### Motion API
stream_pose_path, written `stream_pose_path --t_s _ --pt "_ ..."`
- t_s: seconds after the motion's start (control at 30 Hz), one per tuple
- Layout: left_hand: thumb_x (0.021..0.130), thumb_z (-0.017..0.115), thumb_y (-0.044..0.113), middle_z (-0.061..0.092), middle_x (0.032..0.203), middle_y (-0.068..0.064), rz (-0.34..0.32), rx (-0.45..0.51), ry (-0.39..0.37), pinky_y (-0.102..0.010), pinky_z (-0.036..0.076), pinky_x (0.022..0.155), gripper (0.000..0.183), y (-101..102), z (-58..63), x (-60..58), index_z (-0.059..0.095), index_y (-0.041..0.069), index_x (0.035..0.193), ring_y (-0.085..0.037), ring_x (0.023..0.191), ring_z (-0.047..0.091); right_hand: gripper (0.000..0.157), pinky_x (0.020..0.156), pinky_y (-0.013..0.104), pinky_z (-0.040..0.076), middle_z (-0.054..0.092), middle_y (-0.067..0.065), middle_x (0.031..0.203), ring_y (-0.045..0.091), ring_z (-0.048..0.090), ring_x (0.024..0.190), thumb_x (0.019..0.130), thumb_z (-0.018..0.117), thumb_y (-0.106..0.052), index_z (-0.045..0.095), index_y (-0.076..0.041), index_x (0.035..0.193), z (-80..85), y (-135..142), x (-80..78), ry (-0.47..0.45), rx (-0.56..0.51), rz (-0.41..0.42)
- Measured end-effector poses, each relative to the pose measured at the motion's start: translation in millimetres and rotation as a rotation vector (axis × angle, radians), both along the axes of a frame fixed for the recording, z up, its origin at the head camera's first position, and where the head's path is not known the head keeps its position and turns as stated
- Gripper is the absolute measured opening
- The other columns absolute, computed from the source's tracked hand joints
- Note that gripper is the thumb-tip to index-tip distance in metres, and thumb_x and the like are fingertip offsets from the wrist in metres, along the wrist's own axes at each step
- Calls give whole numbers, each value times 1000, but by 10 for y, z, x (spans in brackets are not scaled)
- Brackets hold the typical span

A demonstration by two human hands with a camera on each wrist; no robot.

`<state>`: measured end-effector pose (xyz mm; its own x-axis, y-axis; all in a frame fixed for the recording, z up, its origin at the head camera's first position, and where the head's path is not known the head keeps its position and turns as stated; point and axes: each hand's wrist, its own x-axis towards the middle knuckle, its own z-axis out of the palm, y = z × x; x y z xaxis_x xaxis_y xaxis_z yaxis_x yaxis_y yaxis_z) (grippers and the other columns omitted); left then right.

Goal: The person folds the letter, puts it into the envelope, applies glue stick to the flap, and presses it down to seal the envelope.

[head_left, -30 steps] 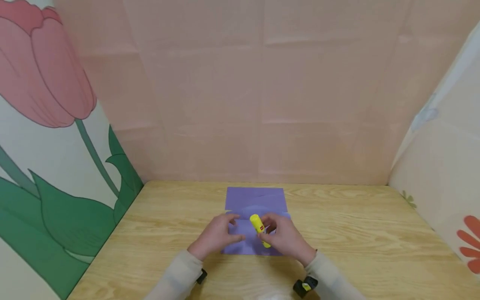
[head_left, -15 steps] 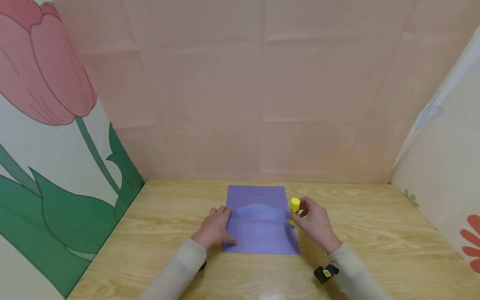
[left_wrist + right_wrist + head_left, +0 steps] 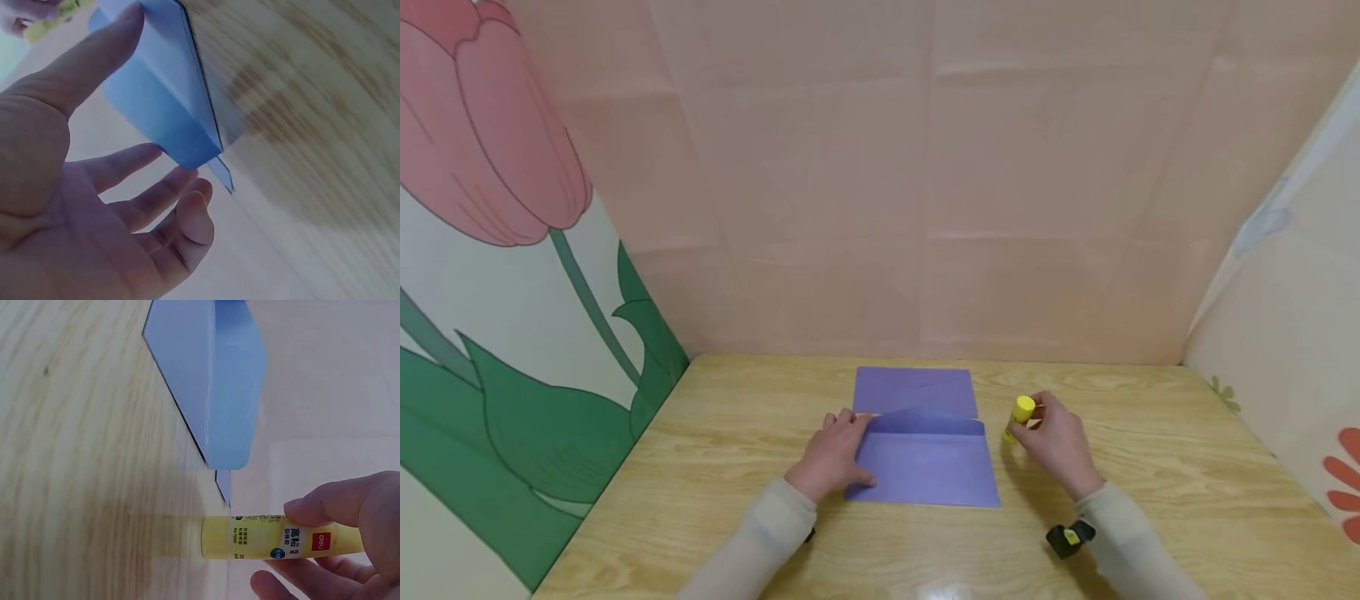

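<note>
A purple envelope [image 3: 925,473] lies on the table, its flap [image 3: 928,425] standing up along the far side. My left hand [image 3: 831,458] rests at the envelope's left edge. In the left wrist view its thumb lies on the envelope, while loosely bent fingers are at the raised flap [image 3: 147,106]. To the right of the envelope, my right hand [image 3: 1063,442] holds a yellow glue stick [image 3: 250,537] upright between thumb and fingers. The glue stick's lower end is at the tabletop; I cannot tell whether it touches.
Behind the envelope lies a second flat purple piece [image 3: 916,390], maybe another envelope. The wooden table [image 3: 760,400] meets a pinkish wall sheet [image 3: 917,208] at the back. A tulip-printed panel [image 3: 490,150] stands on the left and a pale flowered one [image 3: 1300,350] on the right.
My right hand has carried the glue stick from above the envelope to the table on its right. The left hand has moved onto the envelope's left edge, and the flap has risen.
</note>
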<state>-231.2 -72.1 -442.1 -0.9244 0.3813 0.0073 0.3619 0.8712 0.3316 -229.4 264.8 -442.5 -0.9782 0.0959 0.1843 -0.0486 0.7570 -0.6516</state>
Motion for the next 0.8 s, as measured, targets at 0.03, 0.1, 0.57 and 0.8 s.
stream_pose_path --t_s 0.03,0.1,0.57,0.8 --pt "66 95 34 55 123 -11 2 -7 9 -42 48 82 90 13 9 11 53 6 140 -28 104 46 43 62 34 55 66 29 110 30 67 84 86 73 -16 53 5 118 4 3 6 -13 3 0" --pt "66 94 32 55 116 -11 5 -24 28 -41 48 79 86 40 30 37 54 5 137 -27 101 47 45 62 34 54 65 30 112 30 67 84 87 72 -18 52 5 120 13 8 12 -35 11 -2" --pt "80 85 31 58 96 -6 -1 -205 51 -35 48 70 42 159 37 165 71 2 107 -22 87 47 74 65 40 52 52 34 127 37 61 91 85 72 -24 37 7 143 119 -31 25 -3 65 -19" --pt "83 77 19 57 92 -8 -51 -205 37 -34 45 68 26 165 51 217 70 4 104 -22 84 46 54 52 32 42 53 25 110 27 52 69 86 72 -19 50 4 130 215 -195 106 251 117 -33"
